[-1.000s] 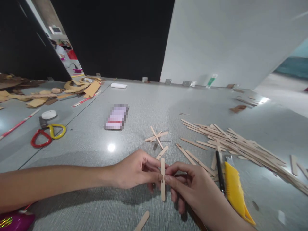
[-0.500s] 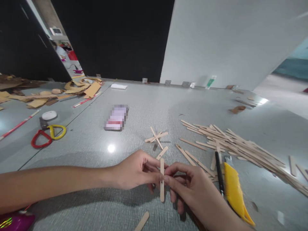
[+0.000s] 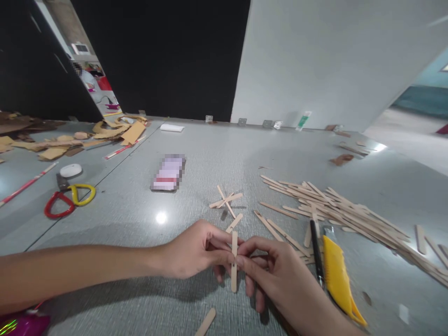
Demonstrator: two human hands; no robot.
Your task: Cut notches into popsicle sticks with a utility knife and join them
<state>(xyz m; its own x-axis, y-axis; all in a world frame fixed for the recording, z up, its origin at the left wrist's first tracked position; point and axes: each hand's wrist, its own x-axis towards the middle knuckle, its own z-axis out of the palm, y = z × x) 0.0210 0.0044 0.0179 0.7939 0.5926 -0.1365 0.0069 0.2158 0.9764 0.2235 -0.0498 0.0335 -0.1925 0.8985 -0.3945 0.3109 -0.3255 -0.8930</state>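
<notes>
Between my two hands, a wooden craft stick (image 3: 234, 279) is held close to upright above the table. My left hand (image 3: 196, 249) pinches its middle from the left, thumb in front. From the right, my right hand (image 3: 271, 266) closes thumb and fingers on the same spot. A small notch or dark mark shows at the pinch, partly hidden by my fingertips. Just behind my fingers lies a notched craft stick (image 3: 238, 220). Beyond it stands a little cluster of crossed sticks (image 3: 227, 200). Another craft stick (image 3: 206, 322) lies at the near edge of view.
A heap of craft sticks (image 3: 336, 207) spreads to the right, beside a black pen (image 3: 317, 252) and a yellow cutter (image 3: 338, 275). Leftward are a phone (image 3: 168, 172), scissors (image 3: 70, 198), a white mouse (image 3: 71, 170) and cardboard scraps (image 3: 115, 130). A person (image 3: 87, 79) is far back.
The view has shifted slightly. Both hands keep their pinch on the craft stick, with hardly any movement.
</notes>
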